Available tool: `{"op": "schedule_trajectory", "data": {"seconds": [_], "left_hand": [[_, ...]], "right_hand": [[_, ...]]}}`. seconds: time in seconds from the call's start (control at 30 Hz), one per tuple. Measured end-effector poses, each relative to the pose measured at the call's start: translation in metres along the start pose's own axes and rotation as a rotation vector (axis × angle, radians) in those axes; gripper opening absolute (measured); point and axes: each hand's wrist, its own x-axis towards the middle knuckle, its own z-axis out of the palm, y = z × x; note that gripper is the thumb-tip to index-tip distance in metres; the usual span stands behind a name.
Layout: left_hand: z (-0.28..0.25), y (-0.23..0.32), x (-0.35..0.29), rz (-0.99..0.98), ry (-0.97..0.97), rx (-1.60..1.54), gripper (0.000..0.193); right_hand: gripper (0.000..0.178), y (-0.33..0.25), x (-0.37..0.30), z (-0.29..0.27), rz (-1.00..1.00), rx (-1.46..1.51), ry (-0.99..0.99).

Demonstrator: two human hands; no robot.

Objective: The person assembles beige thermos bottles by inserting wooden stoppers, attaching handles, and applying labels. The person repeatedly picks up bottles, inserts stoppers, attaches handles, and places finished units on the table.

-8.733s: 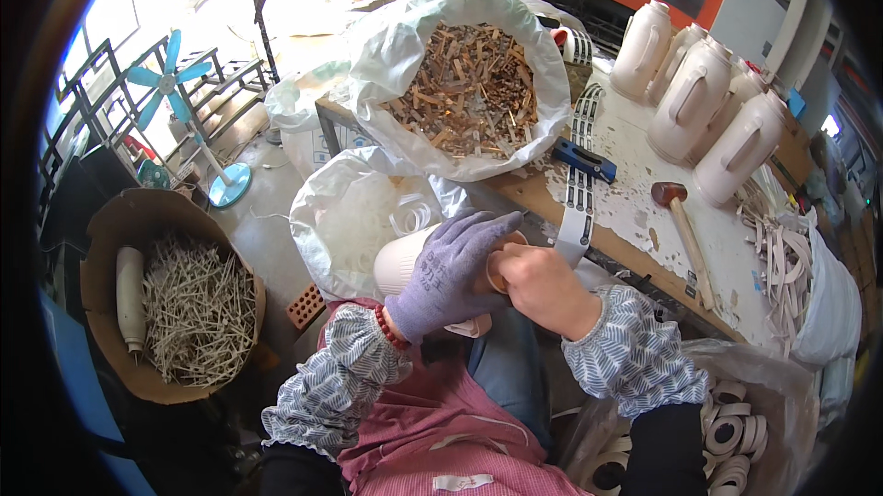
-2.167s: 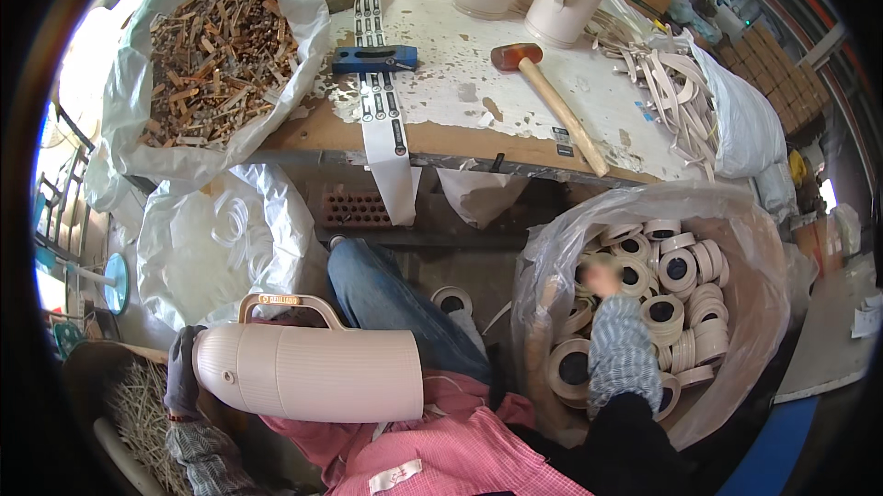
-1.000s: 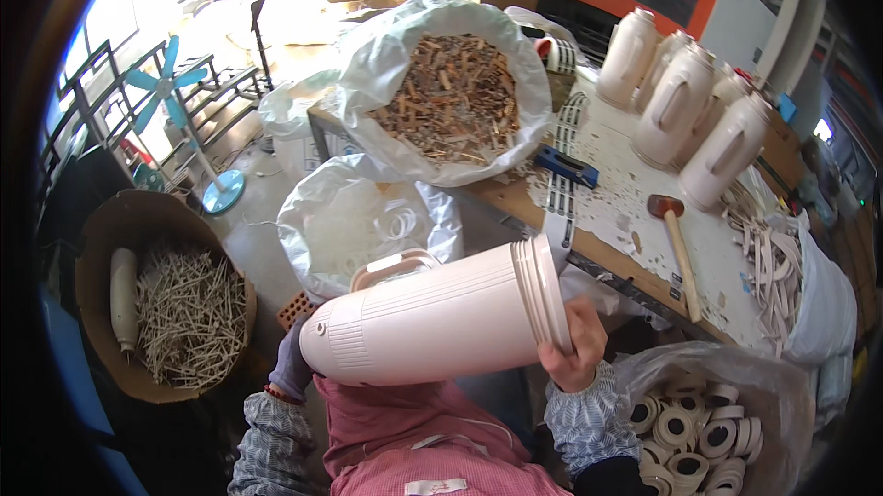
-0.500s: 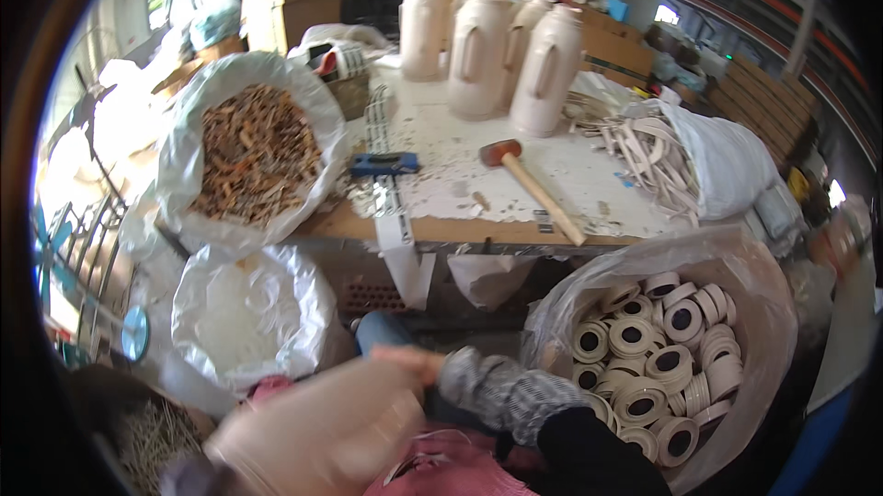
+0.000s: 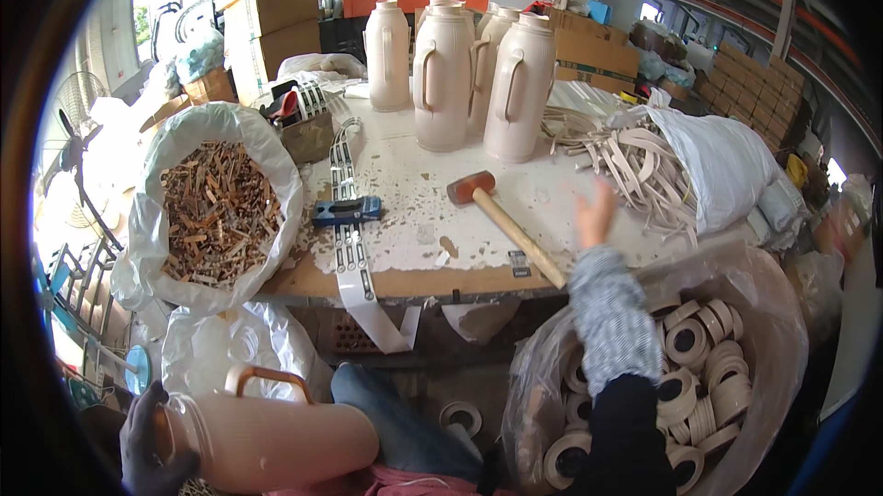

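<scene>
Across my lap lies a pale pink vacuum flask (image 5: 285, 441) on its side, its brownish handle facing up. My left hand (image 5: 152, 450), in a dark glove, is closed round the flask's neck end at the lower left. Stretched out over the right part of the table, my right hand (image 5: 595, 213) is blurred, with its fingers extended and nothing visible in them. It is nearest to a heap of pale flat strips (image 5: 639, 165) spilling from a white sack (image 5: 713, 169). A mallet (image 5: 510, 227) with a wooden handle lies left of that hand.
Several upright flasks (image 5: 441, 82) stand at the table's back. On the left are a bag of brown scraps (image 5: 221, 211), a blue tool (image 5: 348, 211) and a strip of metal clips (image 5: 354, 261). A large plastic bag (image 5: 782, 312) of round cream parts (image 5: 685, 340) stands at the right.
My right hand has left the flask and moved up and right over the table. The flask has turned, its handle now showing on top, still in my left hand. The view has shifted.
</scene>
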Motion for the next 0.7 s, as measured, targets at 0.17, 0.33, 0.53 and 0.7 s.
{"op": "schedule_trajectory", "data": {"seconds": [0.17,0.33,0.53,0.7], "left_hand": [[0.006,-0.022,-0.023,-0.006,0.084,-0.224,0.032],[0.030,-0.043,-0.009,-0.189,0.398,-0.199,0.014],[0.058,-0.028,0.018,0.016,0.495,0.412,0.026],[0.061,0.024,0.002,0.139,0.344,0.552,0.024]], "right_hand": [[0.106,0.141,0.107,-0.050,0.313,-0.737,-0.460],[0.109,0.161,0.139,-0.040,0.260,-0.455,-0.663],[0.064,0.133,0.088,-0.026,0.081,-0.382,-0.552],[0.060,0.090,0.026,-0.072,-0.001,-0.261,-0.642]]}}
